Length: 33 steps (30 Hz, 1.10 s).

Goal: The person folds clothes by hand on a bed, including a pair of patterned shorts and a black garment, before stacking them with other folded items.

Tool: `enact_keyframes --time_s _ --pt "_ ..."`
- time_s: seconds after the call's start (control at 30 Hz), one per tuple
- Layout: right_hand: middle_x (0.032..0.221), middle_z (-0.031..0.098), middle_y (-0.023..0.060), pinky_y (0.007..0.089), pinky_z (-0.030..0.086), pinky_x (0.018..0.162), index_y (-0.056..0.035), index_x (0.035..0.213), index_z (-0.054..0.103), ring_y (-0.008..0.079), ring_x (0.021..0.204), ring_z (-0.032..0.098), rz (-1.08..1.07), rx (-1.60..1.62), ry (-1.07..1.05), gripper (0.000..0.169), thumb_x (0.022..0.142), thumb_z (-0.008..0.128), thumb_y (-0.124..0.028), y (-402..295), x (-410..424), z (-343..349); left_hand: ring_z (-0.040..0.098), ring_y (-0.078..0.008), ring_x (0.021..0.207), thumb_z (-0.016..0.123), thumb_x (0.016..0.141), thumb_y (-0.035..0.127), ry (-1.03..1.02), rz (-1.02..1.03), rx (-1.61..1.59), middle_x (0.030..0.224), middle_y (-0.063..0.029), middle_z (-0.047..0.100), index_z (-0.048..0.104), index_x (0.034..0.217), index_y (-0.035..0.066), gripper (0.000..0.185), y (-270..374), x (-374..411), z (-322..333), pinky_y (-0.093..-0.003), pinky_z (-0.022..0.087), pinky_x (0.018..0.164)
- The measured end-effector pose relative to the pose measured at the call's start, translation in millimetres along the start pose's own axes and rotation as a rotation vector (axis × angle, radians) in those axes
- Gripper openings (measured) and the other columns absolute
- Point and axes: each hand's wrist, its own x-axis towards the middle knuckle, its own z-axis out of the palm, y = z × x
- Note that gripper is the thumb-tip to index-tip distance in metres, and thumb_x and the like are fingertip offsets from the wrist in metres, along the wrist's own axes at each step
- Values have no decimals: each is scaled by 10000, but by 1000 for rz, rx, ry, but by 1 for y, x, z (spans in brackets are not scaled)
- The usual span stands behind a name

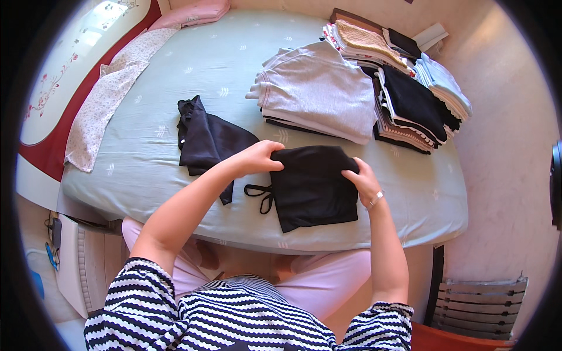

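Observation:
A folded black garment [317, 193] lies before me near the front edge of the bed. My left hand [263, 159] pinches its upper left corner between thumb and fingers. At the upper right corner, my right hand [362, 176] grips the cloth, its fingers partly hidden behind the fabric. A thin black tie string [262, 193] loops out from the garment's left side onto the sheet. Just beyond my left forearm, a dark satiny garment [210, 136] lies loosely crumpled, with part of it hidden by the arm.
Past my hands sits a stack of clothes topped by a grey sweatshirt [318, 87]. Folded piles with black [410, 98], tan [366, 41] and light blue [441, 83] tops stand along the wall. A floral pillowcase [105, 96] lies by the headboard [83, 94].

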Motion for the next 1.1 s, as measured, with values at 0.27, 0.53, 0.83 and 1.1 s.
enact_keyframes --time_s 0.27,0.53,0.83,1.1 --pt "1076 619 98 328 443 916 33 1128 537 190 994 588 -170 577 -147 375 755 541 71 -99 -44 -14 500 -56 837 574 783 9 54 180 -397 888 17 533 547 1017 24 236 98 -29 -38 -205 420 754" --pt "951 659 66 252 439 846 -8 994 618 150 881 605 -630 338 87 258 752 585 79 -223 86 -68 524 -69 809 575 804 27 454 719 98 853 -1 589 591 1021 13 217 179 89 -153 -230 434 755" --pt "897 675 109 284 449 860 -31 742 636 174 888 613 -656 -148 66 188 739 525 121 -107 148 -57 629 -229 946 528 685 -93 415 539 567 995 -75 670 659 966 56 344 54 119 -116 -346 450 925" --pt "916 687 103 299 376 979 -38 758 641 207 937 604 -646 -398 121 162 709 532 71 -55 137 -41 598 -204 1051 519 688 -90 374 493 654 1050 -51 660 652 1001 86 383 15 88 -78 -414 348 1045"
